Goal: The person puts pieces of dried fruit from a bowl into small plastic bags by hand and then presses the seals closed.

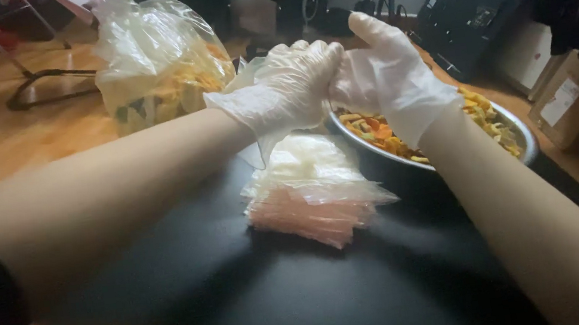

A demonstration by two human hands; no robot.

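Both my hands wear thin clear gloves and meet above the black table [305,273]. My left hand [293,83] is curled with its fingers closed on the glove at the palm side of my right hand [395,80], whose fingers point up and are spread. Under them sits a round metal bowl [519,134] holding yellow, orange and green dried pieces. A flat stack of small clear plastic bags [312,189], pinkish along one edge, lies on the table just below my left hand.
A large clear plastic bag [154,61] holding more of the yellow pieces stands at the table's far left corner. Cardboard boxes [560,102] and a black case [478,0] lie on the wooden floor to the right. A metal stand leg crosses the floor at far left.
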